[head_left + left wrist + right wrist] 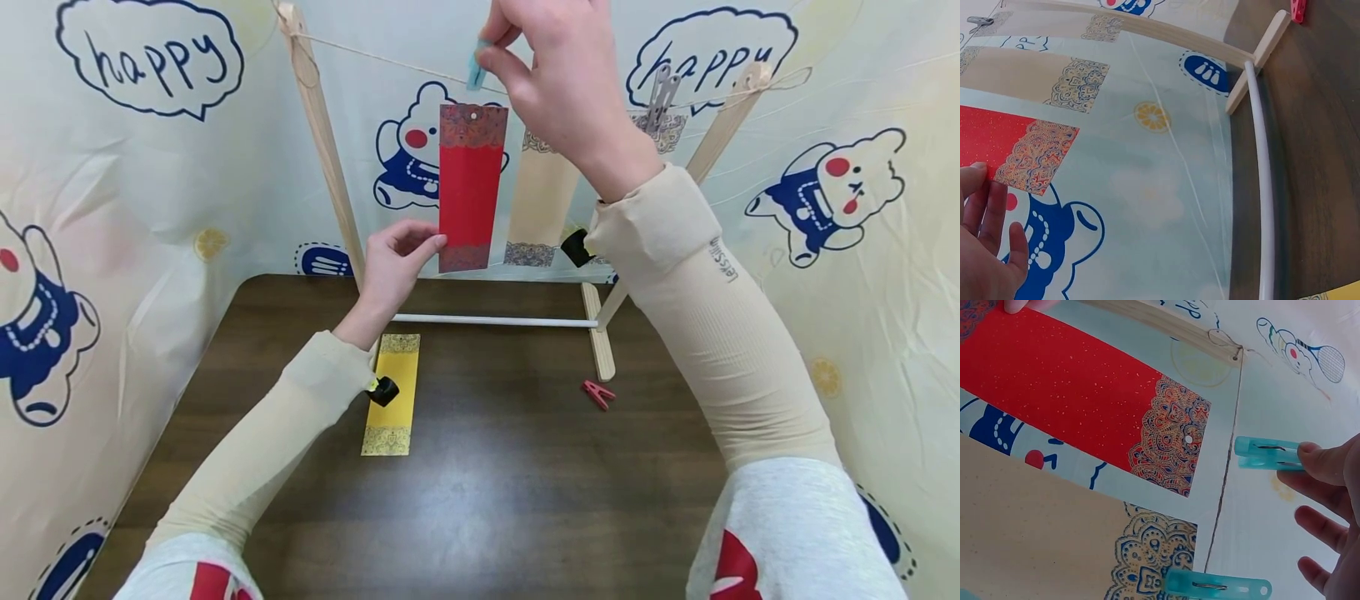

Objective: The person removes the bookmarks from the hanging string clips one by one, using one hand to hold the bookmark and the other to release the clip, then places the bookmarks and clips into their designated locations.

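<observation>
My left hand (399,257) pinches a red paper bookmark (471,192) by its lower left edge, holding it upright just below the string. Patterned bands cross both its ends, and a small hole (1189,439) shows near its top. Up at the string (382,58), my right hand (566,92) pinches a teal clothespin (1266,454) between thumb and finger. In the right wrist view its tip reaches the string, while the red bookmark's top edge stays apart from it. Beside the red one hangs a beige bookmark (545,187), held by another teal clothespin (1216,585).
Wooden posts (326,133) carry the string, joined low down by a white rod (495,320). At the right, a grey clothespin (662,98) holds a further patterned bookmark. On the table (525,483) lie a yellow bookmark (397,367) and a pink clothespin (598,393).
</observation>
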Action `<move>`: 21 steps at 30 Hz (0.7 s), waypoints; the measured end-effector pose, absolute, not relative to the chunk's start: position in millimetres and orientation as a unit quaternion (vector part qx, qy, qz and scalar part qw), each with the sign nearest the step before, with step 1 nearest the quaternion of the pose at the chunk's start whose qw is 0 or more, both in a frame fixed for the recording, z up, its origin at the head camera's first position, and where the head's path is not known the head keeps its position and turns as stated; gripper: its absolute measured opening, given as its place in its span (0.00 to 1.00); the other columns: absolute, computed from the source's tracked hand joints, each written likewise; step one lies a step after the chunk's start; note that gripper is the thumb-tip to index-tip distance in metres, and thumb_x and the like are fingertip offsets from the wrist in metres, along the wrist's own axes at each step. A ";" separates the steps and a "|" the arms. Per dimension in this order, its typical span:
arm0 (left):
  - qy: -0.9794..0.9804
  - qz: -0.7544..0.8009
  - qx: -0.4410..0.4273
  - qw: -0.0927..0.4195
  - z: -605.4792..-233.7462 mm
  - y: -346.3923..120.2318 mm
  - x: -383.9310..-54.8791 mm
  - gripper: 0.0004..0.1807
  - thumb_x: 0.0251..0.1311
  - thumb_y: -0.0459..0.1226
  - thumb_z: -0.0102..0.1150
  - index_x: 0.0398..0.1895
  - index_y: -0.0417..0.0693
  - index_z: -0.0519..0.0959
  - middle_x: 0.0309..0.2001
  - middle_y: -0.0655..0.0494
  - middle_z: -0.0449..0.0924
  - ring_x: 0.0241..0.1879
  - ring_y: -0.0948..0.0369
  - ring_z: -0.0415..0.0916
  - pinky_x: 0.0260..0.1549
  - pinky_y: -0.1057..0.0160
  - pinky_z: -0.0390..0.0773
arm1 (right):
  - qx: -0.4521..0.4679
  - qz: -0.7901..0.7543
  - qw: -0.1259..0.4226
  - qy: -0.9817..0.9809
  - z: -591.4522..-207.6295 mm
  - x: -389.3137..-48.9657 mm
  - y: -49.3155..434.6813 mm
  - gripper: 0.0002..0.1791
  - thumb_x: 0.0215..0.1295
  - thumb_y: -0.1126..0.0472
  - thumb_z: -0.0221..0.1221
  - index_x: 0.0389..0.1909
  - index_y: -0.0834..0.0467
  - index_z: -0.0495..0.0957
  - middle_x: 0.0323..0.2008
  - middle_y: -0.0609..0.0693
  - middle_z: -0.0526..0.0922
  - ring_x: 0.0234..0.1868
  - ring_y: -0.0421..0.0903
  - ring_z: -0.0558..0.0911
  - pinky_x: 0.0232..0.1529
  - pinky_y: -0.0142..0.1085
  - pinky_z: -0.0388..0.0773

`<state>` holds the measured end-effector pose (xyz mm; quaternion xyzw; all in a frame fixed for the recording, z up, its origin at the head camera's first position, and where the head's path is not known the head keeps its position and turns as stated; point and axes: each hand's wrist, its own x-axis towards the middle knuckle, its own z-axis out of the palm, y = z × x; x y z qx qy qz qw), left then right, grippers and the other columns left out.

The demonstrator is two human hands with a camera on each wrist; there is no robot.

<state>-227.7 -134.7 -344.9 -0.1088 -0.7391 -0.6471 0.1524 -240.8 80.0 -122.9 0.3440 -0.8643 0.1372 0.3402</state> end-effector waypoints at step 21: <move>-0.744 -0.642 -0.110 0.149 -357.1 -139.9 -219.1 0.15 0.69 0.41 0.68 0.52 0.40 0.86 0.46 0.49 0.86 0.43 0.58 0.79 0.44 0.67 0.78 | 0.383 0.190 0.395 -0.813 -143.6 -225.2 104.6 0.18 0.78 0.50 0.58 0.44 0.64 0.81 0.48 0.55 0.89 0.53 0.54 0.73 0.65 0.38 0.58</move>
